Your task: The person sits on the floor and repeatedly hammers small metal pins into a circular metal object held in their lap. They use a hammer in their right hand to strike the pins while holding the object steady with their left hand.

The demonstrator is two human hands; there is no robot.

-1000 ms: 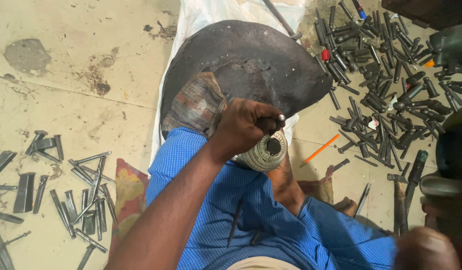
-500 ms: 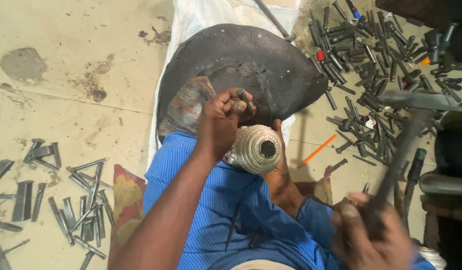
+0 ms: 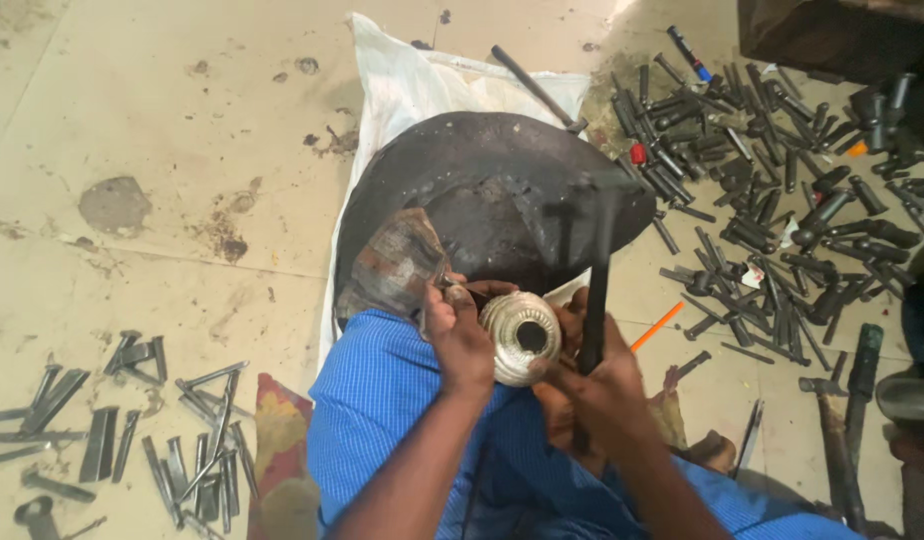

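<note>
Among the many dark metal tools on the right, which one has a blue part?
The pen-like tool at the top edge of the right pile, lying slanted. It alone has a blue end; the rest are dark metal.

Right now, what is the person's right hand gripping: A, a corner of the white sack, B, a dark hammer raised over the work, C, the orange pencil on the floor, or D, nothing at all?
B: the right hand is closed round the handle of a dark hammer whose blurred head stands above the ribbed silver piece, while the left hand sets a thin punch beside it.
</note>
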